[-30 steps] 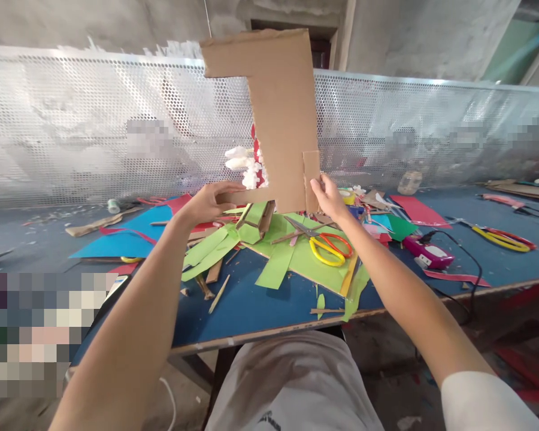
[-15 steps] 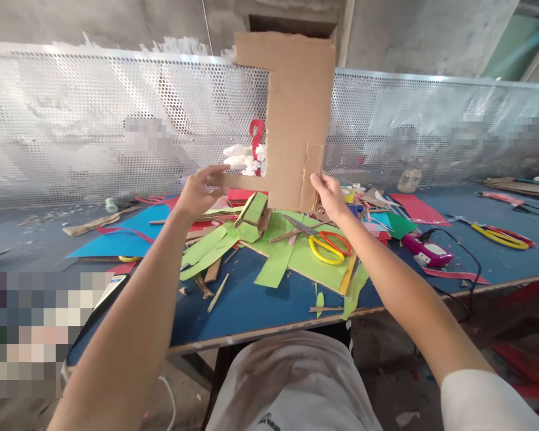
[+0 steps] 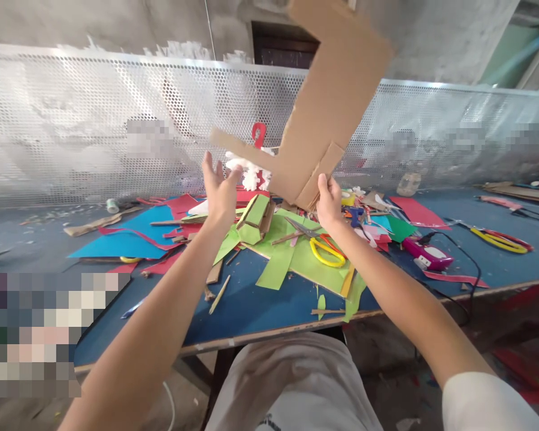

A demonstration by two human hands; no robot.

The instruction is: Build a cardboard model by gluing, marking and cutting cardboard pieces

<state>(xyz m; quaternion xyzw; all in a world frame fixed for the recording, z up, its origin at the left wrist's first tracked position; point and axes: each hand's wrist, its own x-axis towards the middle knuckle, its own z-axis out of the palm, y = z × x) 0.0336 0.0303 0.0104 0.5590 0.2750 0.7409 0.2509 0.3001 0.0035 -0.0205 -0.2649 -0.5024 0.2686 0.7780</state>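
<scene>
R grip (image 3: 330, 202): pinched, thumb on front face, fingers behind; has hold of cardboard pc. (image 3: 335, 90) at lower corner. Pc. extends above R grip, tilted, clear of worktop (image 3: 251, 314). L grip (image 3: 220, 191): fingers spread, no item seen held; just below pc.'s narrow arm, contact n/c. Hold pt. rationale (prob.): strip (image 3: 326, 166) at R grip stiffens edge, i.e. firmer purchase. L grip posn. prob. guards unsupported side. Scissors (image 3: 313, 246): below R grip, on green sheet (image 3: 303, 267), handles nearer operator, prob. for quick access.
</scene>
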